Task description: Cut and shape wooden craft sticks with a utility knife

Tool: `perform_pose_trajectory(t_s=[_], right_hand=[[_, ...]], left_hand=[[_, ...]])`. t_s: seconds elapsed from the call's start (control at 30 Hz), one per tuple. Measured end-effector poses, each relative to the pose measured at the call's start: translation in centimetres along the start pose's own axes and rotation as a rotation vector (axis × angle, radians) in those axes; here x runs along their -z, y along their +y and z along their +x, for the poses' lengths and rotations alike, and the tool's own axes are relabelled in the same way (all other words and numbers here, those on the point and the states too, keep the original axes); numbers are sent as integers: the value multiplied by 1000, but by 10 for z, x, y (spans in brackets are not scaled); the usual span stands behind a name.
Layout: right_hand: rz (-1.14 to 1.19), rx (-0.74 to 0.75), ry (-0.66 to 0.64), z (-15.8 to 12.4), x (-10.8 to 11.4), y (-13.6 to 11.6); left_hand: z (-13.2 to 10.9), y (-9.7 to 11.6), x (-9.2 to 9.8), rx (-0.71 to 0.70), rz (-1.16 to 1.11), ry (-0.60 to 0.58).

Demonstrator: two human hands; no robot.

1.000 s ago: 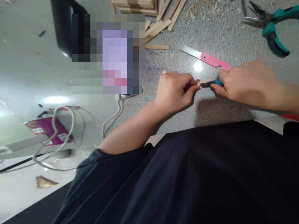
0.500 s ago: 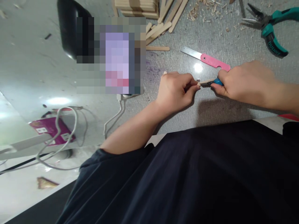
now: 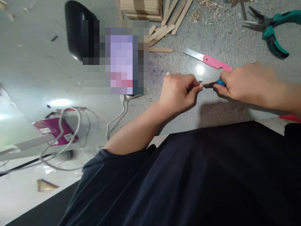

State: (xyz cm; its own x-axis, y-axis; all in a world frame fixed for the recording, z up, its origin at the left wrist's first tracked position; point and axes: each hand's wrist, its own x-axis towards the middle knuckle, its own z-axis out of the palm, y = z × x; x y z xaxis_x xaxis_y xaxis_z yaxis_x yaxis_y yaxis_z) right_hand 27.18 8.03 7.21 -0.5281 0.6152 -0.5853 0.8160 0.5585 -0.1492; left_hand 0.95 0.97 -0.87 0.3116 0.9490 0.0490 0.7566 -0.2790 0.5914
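My left hand (image 3: 179, 92) is closed in a pinch on one end of a small wooden stick (image 3: 206, 83), held just above the grey mat (image 3: 211, 37). My right hand (image 3: 245, 84) is closed round a blue-handled cutter (image 3: 220, 83), whose dark tip rests against the stick. Both hands meet at the middle of the view, close to my dark shirt. Most of the cutter's handle is hidden inside my fingers.
A pink-handled metal blade (image 3: 208, 60) lies just beyond my hands. Teal pliers (image 3: 270, 29) sit at the top right. Loose wooden sticks (image 3: 164, 31), a stacked stick block (image 3: 141, 8) and shavings lie at the top. A white cable (image 3: 117, 116) and a purple box (image 3: 55, 130) are left.
The view has shifted slightly, so everything on the table sits a little to the right. My hands keep the same grip on the stick and cutter.
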Motion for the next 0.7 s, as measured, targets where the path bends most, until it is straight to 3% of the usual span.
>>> perform_pose_trajectory(t_s=[0.3,0.5,0.7], right_hand=[[-13,-19,3,-1,0,-2],[5,30,37,4,3,10],[87,43,113,-1,7,12]], left_hand=[[2,2,0,46,-47,0],[3,2,2,92,-61,1],[4,-4,-4,30,-25,63]])
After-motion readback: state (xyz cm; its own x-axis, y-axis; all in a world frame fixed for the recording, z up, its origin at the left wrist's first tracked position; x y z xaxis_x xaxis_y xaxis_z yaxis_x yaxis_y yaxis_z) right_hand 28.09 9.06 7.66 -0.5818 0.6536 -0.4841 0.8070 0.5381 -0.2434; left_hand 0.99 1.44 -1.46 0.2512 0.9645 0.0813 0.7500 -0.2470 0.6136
